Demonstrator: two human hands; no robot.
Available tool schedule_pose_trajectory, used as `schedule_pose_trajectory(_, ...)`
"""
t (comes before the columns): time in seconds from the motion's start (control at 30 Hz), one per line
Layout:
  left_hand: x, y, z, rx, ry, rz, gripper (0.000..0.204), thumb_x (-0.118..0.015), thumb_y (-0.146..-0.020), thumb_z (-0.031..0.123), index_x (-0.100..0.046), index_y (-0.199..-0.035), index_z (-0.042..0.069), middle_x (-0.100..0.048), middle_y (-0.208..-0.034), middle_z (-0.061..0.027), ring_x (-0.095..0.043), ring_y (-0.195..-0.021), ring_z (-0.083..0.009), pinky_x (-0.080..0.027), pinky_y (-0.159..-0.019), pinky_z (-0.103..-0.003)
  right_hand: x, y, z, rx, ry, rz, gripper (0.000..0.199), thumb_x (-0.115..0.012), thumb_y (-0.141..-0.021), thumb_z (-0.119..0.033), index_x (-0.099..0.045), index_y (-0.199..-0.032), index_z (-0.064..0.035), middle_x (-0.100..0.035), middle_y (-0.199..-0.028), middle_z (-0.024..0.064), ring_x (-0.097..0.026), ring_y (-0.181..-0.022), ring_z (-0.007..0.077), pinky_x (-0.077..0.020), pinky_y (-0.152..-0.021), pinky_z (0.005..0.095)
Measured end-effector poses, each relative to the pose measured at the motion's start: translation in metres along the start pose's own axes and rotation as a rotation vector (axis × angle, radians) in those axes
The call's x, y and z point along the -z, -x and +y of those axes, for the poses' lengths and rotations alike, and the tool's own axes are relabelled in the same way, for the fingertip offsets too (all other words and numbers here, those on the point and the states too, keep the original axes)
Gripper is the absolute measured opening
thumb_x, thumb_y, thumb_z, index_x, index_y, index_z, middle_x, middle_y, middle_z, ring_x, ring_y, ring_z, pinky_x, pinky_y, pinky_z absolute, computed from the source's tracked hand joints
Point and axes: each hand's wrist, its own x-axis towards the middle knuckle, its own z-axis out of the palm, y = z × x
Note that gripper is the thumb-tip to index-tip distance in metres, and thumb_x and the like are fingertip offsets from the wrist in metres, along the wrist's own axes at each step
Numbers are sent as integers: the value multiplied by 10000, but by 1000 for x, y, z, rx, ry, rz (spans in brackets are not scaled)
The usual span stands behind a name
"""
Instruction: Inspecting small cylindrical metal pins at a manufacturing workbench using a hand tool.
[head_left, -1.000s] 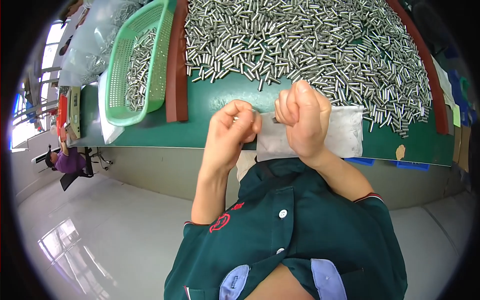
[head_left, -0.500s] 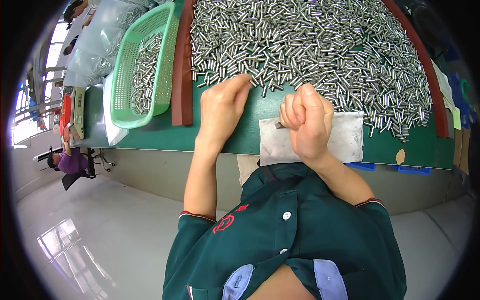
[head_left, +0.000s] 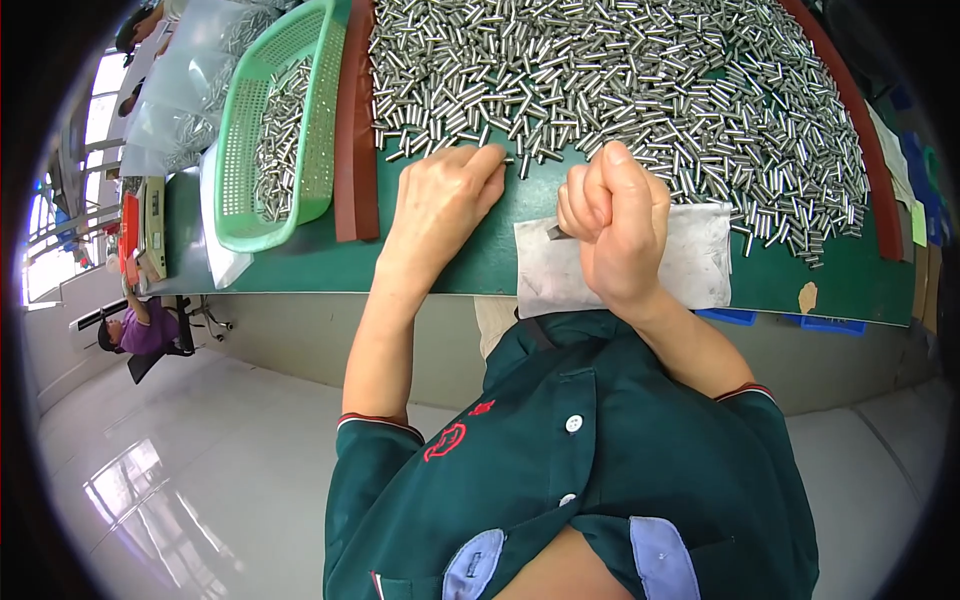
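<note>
Left hand [head_left: 445,205] flat on the green bench [head_left: 300,265], fingers stretched to the near edge of the pin pile [head_left: 620,80], fingertips [head_left: 493,160] touching one or two pins; palm down, fingers together, nothing gripped. Right hand [head_left: 615,225] closed into a fist over the grey cloth [head_left: 700,260], clamped on a small dark metal piece [head_left: 556,232] poking out at the thumb side (kind of piece too small to tell).

Best way for the pick, as judged: drag a single pin clear of the heap with fingertip pressure, away from its neighbours, before pinching. Light press only, since round pins roll. Right fist best kept low over the cloth, near the left hand.

Pins: short, straight, bright steel cylinders, all alike, shiny, lying criss-cross in a dense layer. Pile spread over the far half of the bench, from the red-brown strip [head_left: 352,120] on the left across to a like strip at the right; thinner scatter at the near edge and just beyond the cloth's far right corner.

Green plastic basket [head_left: 240,150] left of the strip, holding more of the same pins. Clear plastic bags [head_left: 190,80] beyond the basket. Another person [head_left: 140,330] seated far off at left, low in view.
</note>
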Motion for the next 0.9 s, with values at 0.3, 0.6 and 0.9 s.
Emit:
schedule_pose_trajectory(0.3, 9, 29, 49, 263, 417, -146, 105, -625, -672, 17, -565, -758, 8, -402, -482, -55, -380, -402, -147, -332, -412, -267, 4, -4, 0, -23, -32, 68, 405, -302, -903, -232, -274, -520, -102, -245, -428, -12, -149, -382, 70, -151, -365, 236)
schedule_pose_trajectory(0.6, 8, 33, 56, 318, 380, -69, 93, -638, -678, 18, -575, -744, 1, -422, -480, -63, -396, -407, -150, -329, -409, -258, 9, -5, -2, -32, -218, 107, 422, -343, -886, -213, -276, -487, -94, -260, -416, -21, -172, -377, 59, -145, -366, 233)
schedule_pose_trajectory(0.9, 9, 31, 58, 328, 325, -97, 90, -635, -680, 21, -576, -744, -3, -470, -501, -82, -435, -418, -170, -353, -423, -268, 10, -5, -4, -40, -227, 108, 423, -343, -885, -224, -277, -488, -95, -259, -414, -18, -167, -375, 61, -141, -363, 233)
